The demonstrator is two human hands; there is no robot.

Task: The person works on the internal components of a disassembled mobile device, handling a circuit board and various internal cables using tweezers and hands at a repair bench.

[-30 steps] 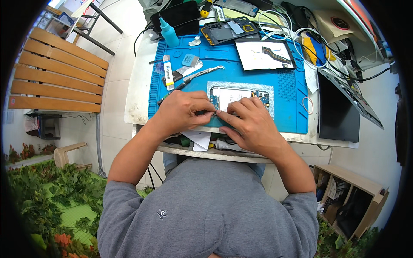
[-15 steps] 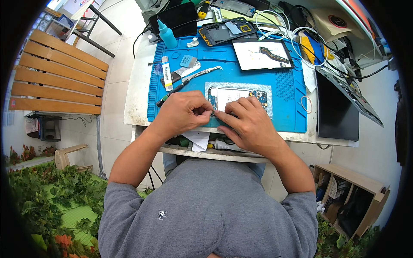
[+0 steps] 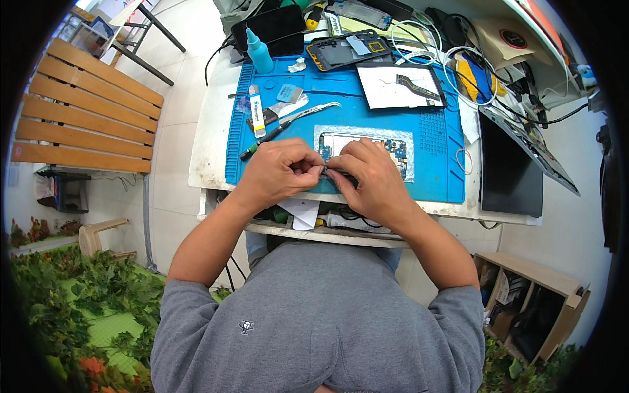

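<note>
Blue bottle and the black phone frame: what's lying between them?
A crumpled white scrap lies there on the blue mat, seen in the head view.

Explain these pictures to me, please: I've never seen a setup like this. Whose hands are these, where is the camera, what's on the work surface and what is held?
There is no machine here: a person works with two bare hands. The view comes from a wide fisheye camera on the person's head, looking down, so straight edges bend near the rim.

On a blue mat lies an opened electronic device with bare circuit boards, on bubble wrap. Around it are curved tweezers, a light-blue bottle and a dark frame.

The left hand and right hand meet at the device's near left corner, fingertips together. Anything between them is too small to tell.
</note>
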